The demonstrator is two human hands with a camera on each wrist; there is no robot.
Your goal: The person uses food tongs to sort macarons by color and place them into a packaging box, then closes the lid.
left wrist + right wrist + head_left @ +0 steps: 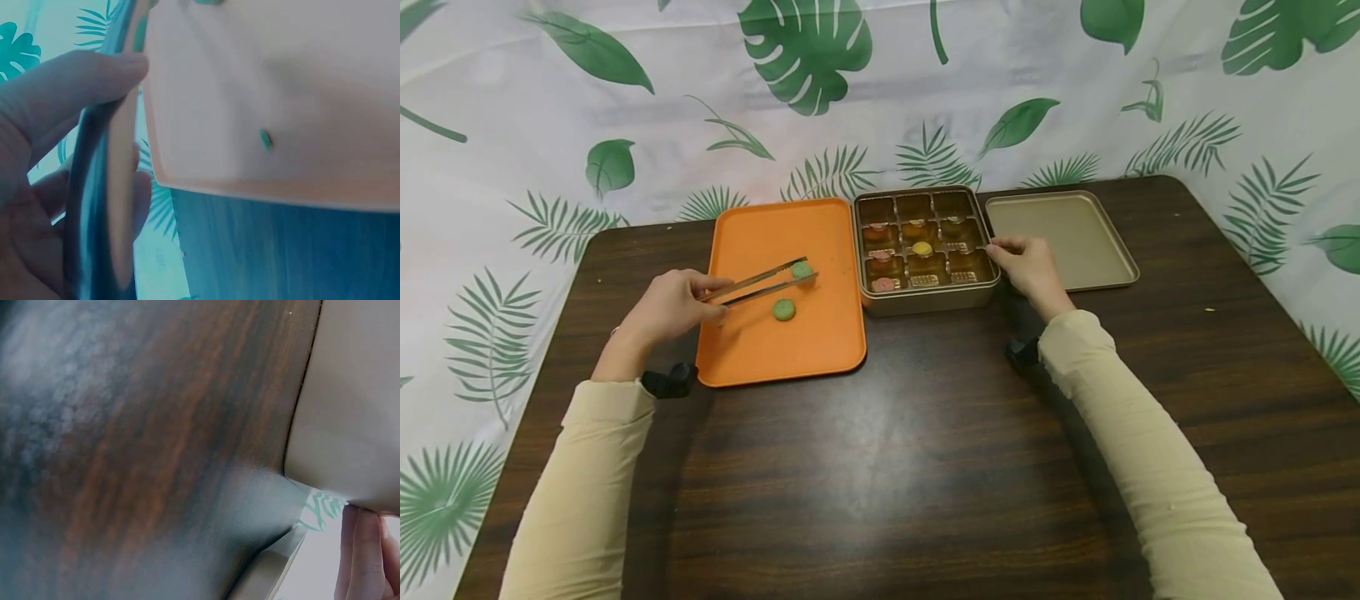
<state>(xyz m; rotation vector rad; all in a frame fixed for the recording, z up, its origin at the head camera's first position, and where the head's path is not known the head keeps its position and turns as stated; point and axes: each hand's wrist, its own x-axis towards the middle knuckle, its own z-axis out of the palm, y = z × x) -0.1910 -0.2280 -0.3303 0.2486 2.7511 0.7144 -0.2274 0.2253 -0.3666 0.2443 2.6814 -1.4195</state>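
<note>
The slim metal tongs (763,292) I hold slant over the orange tray (782,354), a round green macaron (802,270) between their tips toward its right edge. Another green macaron (784,310) lies flat nearer its front edge. The open, divided gold tin (925,302) I touch adjoins that right edge.

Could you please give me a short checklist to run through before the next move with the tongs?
1. Tongs held in left hand: ok.
2. Green macaron between the tong tips: ok.
3. That macaron firmly gripped: cannot tell.
4. Right hand touching the tin: ok.
5. Lid off, beside the tin: ok.
6. Orange tray otherwise cleared: not ok; a second green macaron lies there.
</note>
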